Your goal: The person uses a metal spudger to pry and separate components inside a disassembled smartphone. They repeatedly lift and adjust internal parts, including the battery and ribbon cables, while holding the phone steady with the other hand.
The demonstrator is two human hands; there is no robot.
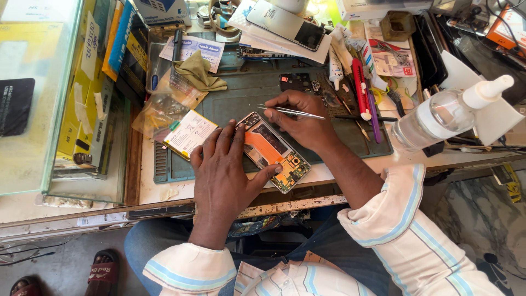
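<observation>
Opened phone [273, 152], its back cover off and an orange strip showing across its insides, lies slantwise on the dark work mat [241, 93] at the near edge of the counter [148, 189], directly between the two hands. The left hand [222, 170] lies flat on the mat beside the phone's left side, fingers spread, with the thumb pressing on the phone's lower end and the fingertips touching its upper left edge. The right hand [304, 120] sits just beyond the phone's upper right corner, fingers pinched around metal tweezers [290, 112] whose tips point leftward above the phone's top end. A flat battery [189, 133] with a white label rests just left of the left hand. A clear spray bottle [446, 112] lies on its side well to the right of the right hand, and a red-handled tool [360, 90] lies just beyond that hand.
</observation>
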